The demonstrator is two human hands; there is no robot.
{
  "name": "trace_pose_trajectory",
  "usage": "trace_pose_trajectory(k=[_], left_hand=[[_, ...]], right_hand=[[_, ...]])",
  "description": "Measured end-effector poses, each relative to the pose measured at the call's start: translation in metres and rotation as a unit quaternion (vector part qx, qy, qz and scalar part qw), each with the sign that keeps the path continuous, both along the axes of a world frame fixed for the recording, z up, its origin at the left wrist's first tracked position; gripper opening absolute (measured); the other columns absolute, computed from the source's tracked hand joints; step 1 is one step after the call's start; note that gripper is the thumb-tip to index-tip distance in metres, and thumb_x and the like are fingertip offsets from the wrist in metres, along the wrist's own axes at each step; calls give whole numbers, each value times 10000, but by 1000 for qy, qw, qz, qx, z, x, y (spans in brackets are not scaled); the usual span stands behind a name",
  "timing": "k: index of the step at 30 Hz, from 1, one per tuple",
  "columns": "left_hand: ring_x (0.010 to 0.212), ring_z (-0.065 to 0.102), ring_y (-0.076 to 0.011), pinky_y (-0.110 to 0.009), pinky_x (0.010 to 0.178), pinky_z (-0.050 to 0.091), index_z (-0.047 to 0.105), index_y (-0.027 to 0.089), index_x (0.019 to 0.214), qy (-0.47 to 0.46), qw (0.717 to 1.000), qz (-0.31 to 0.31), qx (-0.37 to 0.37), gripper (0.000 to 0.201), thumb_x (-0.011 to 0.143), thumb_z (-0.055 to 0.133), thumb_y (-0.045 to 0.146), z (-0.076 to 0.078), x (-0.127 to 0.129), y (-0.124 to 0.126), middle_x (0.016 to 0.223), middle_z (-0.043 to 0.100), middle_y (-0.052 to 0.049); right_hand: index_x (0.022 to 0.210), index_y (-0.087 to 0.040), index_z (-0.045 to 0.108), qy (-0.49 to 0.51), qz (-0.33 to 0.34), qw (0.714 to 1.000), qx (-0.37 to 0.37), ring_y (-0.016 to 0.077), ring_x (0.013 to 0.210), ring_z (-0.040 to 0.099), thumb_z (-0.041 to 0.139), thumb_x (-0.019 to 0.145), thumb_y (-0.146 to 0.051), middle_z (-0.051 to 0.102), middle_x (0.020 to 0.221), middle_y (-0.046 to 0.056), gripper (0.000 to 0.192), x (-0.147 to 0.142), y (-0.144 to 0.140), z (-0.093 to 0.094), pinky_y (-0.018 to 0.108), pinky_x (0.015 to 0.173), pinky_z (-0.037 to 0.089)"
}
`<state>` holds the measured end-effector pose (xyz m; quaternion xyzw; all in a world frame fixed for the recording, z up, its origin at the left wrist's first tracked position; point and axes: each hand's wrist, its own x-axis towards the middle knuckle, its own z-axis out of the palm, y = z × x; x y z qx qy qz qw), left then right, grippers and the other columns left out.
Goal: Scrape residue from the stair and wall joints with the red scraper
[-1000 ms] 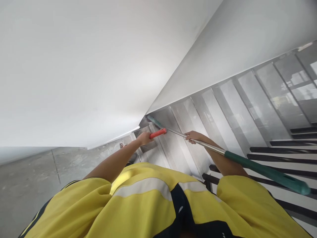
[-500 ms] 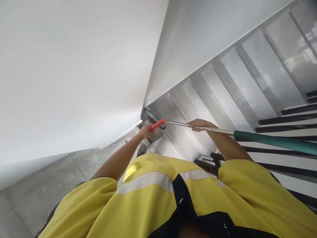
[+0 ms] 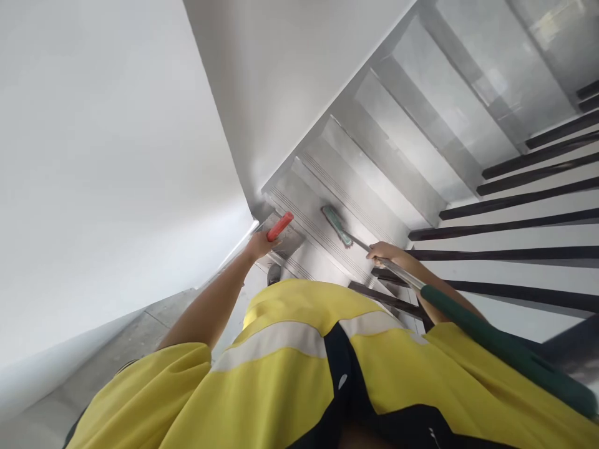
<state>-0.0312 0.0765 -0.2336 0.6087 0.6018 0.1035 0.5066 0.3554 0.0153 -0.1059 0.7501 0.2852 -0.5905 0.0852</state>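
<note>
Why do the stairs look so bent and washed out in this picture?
Head view: the wide lens bows straight lines, so the stair treads and black railing bars fan outward. Bright, even light bleaches the white wall and leaves a sheen on the steps. The green broom handle near the lens is soft; the left hand and right hand look reasonably sharp.

One head-worn camera looks steeply down over the chest at nearby stairs (image 3: 374, 174).
</note>
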Motion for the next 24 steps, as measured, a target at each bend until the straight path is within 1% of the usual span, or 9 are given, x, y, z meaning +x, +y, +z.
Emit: trace_pose_trajectory(k=[3,5,7,10,13,15,17,20,24], left_hand=[[500,561,-146,-245,511,407,579,216,773,-7,1000,13,-11,306,654,641,491,-2,0,0,561,556,30],[482,555,-145,-245,501,413,573,215,780,-10,1000,23,-18,325,652,638,506,-5,0,1,541,548,33],[474,554,-148,-247,496,415,568,213,773,-13,999,28,-23,330,642,646,506,-9,-2,3,525,545,34],[467,554,-150,-249,497,413,569,211,754,-21,999,28,-24,310,631,659,482,-13,-5,8,512,538,37],[461,545,-142,-244,497,408,566,209,737,-28,999,30,-19,289,630,659,462,-17,-9,14,515,526,43],[460,538,-134,-242,510,411,559,207,728,-29,999,32,-16,285,627,661,453,-19,-10,17,526,524,46],[460,533,-126,-240,523,415,558,205,728,-31,999,33,-16,285,621,669,444,-21,-9,19,546,531,47],[469,532,-119,-238,530,418,568,204,744,-31,999,35,-21,282,618,680,430,-26,-8,21,578,548,47],[469,519,-109,-235,514,404,567,203,751,-29,998,43,-29,264,632,699,398,-32,-10,28,568,537,58]], right_hand=[[1185,-128,499,37,-7,999,-9,109,405,416,661,756,-220,457,471,-15,468,-22,-6,-25,197,369,309],[1199,-132,487,69,-24,997,-13,94,393,412,650,749,-199,477,493,-20,484,-23,-10,-29,187,363,293],[1228,-139,469,99,-41,994,-25,68,373,386,652,730,-186,485,514,-33,532,-13,-16,-23,175,357,265],[1308,-166,408,113,-66,991,-38,49,360,371,664,703,-182,491,532,-51,656,8,-32,-2,166,356,247],[1387,-164,314,77,-93,993,-15,57,360,391,656,701,-166,509,537,-47,766,19,-48,16,173,359,255],[1410,-132,271,42,-103,994,6,68,358,399,639,702,-139,510,519,-45,798,18,-52,19,181,358,264],[1393,-102,299,4,-98,995,26,78,354,402,624,699,-113,497,485,-47,766,13,-50,14,187,358,275],[1298,-66,421,-40,-79,995,40,86,346,392,616,688,-76,462,423,-44,641,2,-43,-8,192,354,281],[1270,-61,427,5,-87,996,5,106,350,411,619,692,-90,483,427,-24,610,-11,-47,-42,205,356,311]])
